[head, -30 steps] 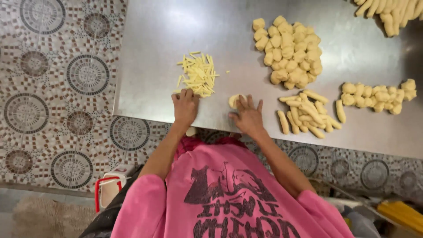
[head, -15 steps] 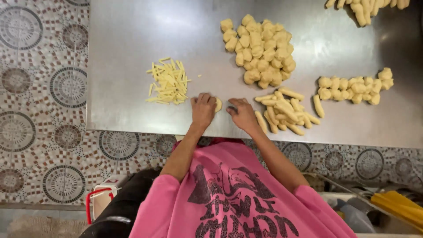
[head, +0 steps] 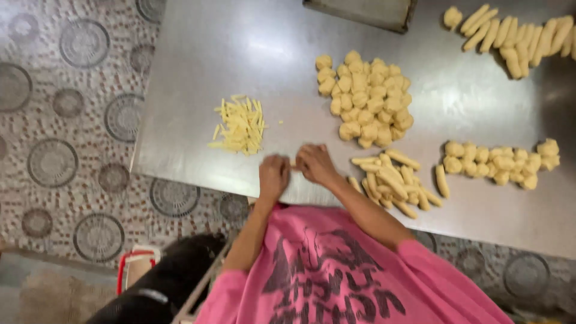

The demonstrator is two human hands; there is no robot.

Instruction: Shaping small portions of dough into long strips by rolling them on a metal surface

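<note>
Pressing together at the near edge of the steel table, left hand and right hand now pinched on one small dough piece between the fingertips — only a sliver of it showing, so its shape cannot be told. Closer together than a second ago, when palms lay flatter and farther apart on the steel with a pale lump between them; reads as rolling given way to pinching or shaping. Just left of the hands, a heap of thin dough strips; just right, a heap of short rolled sticks, near but not touching the right wrist. Beyond, well apart, a big mound of dough balls, a smaller row of balls to the right, longer rolls at the far corner, a dark tray at the top edge. Patterned floor left of the table — pink shirt filling the foreground.
</note>
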